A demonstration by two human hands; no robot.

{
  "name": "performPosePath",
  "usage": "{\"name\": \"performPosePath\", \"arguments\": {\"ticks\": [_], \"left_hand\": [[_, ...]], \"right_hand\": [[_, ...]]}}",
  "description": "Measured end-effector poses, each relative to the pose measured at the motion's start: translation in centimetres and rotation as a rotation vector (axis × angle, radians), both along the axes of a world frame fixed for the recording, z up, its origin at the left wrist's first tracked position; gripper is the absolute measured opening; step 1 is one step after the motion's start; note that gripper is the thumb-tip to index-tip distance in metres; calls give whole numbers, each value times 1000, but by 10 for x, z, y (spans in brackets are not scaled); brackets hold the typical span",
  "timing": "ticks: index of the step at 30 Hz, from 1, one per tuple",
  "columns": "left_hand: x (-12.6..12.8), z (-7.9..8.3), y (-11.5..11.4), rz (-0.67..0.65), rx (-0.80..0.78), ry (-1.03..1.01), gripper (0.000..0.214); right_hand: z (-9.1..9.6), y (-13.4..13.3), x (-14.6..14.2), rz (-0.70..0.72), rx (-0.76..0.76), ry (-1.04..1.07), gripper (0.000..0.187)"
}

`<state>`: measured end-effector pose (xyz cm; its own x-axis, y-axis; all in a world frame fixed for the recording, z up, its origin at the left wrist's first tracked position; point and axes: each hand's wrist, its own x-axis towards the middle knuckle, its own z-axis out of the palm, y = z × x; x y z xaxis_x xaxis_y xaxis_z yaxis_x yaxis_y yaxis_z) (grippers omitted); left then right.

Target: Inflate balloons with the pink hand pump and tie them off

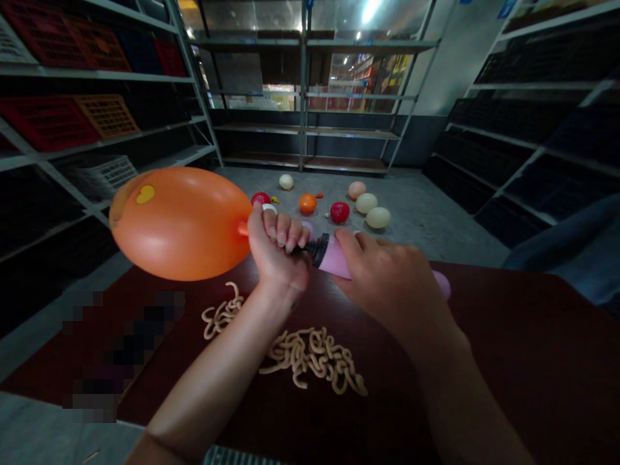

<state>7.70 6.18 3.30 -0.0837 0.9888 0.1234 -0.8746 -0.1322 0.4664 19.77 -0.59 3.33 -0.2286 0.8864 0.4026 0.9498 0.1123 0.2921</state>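
A large inflated orange balloon (181,226) with a yellow mark points away to the left. My left hand (278,248) is closed around its neck, at the black nozzle end of a hand balloon pump (335,256); the fingers hide the join. My right hand (392,278) is wrapped round the pump's pink-purple barrel, whose rounded end shows past the palm. Below my hands, a heap of tan, curly, worm-like pieces (314,355) lies on the dark red table (523,349). A smaller heap of the same pieces (220,316) is beside my left forearm.
Several small balloons lie on the floor beyond the table, including an orange one (307,204), a red one (340,212) and a pale one (378,217). Metal shelving (305,129) stands behind; crates (106,116) fill the left racks. Blue fabric (576,245) shows at right.
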Motion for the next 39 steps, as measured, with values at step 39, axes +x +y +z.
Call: {"name": "performPosePath", "arguments": {"ticks": [39], "left_hand": [[-15,-4,24,159,59,3,60]], "right_hand": [[-22,30,13,35,19,92,34]]}}
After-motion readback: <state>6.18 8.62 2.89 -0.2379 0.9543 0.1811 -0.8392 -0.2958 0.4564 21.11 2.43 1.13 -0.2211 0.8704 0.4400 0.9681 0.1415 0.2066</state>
